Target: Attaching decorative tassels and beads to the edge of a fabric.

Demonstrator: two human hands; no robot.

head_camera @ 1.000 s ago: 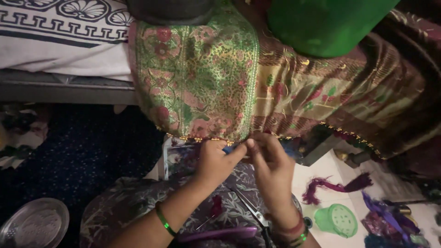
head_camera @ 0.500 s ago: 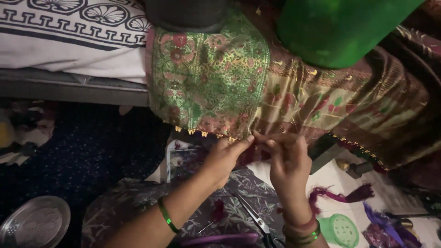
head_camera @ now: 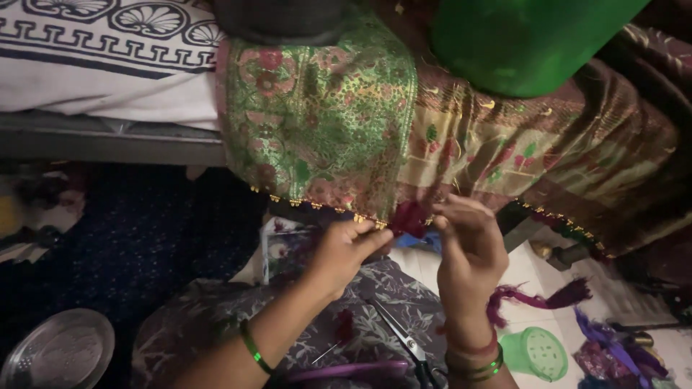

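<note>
A patterned silk cloth (head_camera: pixel 324 122), green and gold with a brown part, hangs off the edge of a bed. Small gold beads line its lower hem. My left hand (head_camera: pixel 344 252) pinches that hem between thumb and fingers. My right hand (head_camera: pixel 467 241) pinches the hem just to the right, and a dark maroon thread tassel (head_camera: pixel 409 216) sits between the two hands. Both wrists wear green bangles.
Scissors (head_camera: pixel 404 342) and a needle lie on my grey patterned lap. A purple thread bundle (head_camera: pixel 540 297), a small green strainer-like lid (head_camera: pixel 537 353) and more coloured threads lie on the floor at right. A steel plate (head_camera: pixel 58 351) sits at bottom left. A big green object (head_camera: pixel 526 39) rests on the cloth.
The view has shifted, so the cloth and hands sit slightly further right. Both hands stay pinched at the hem, fingers working around the maroon tassel.
</note>
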